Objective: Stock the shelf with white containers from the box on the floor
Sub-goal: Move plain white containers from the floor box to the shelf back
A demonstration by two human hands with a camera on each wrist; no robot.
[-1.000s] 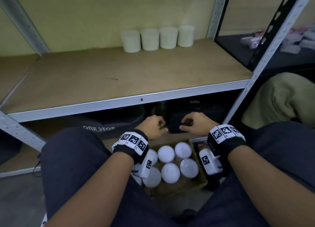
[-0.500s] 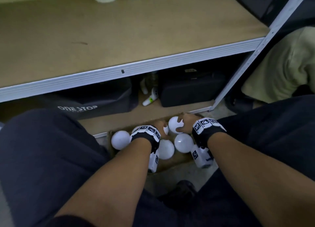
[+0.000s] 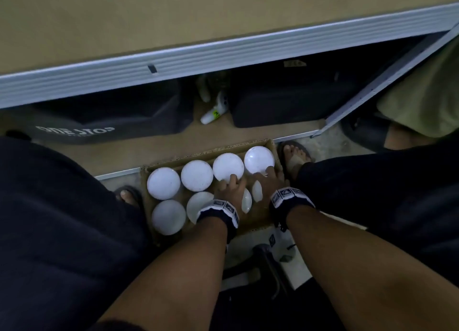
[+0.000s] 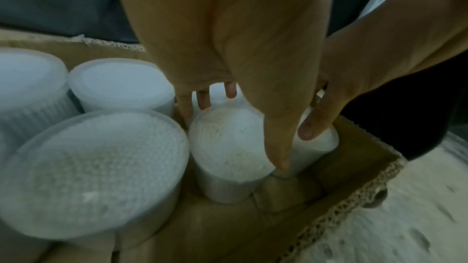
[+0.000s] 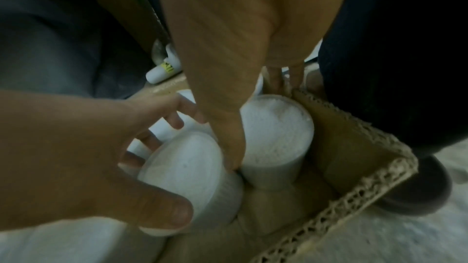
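A cardboard box [image 3: 198, 154] on the floor between my feet holds several white lidded containers [image 3: 164, 183]. Both hands reach down into its right end. My left hand [image 3: 231, 189] grips one container [image 4: 228, 147], with the fingers on its far side and the thumb on its near side. My right hand [image 3: 264, 181] grips the container beside it [image 5: 276, 131], which stands against the box's right wall; its thumb sits between the two containers. The wooden shelf board [image 3: 173, 20] with its grey metal edge fills the top of the head view.
Under the shelf lie two dark bags [image 3: 111, 117] [image 3: 285, 107] with a white bottle [image 3: 213, 112] between them. A slanted shelf upright [image 3: 387, 87] and an olive cloth [image 3: 422, 94] are at right. My sandalled feet [image 3: 294, 154] [image 3: 128, 196] flank the box.
The head has tilted down, so the containers on the shelf have left the view. Both hands dropped from above the box into it and closed round two containers.
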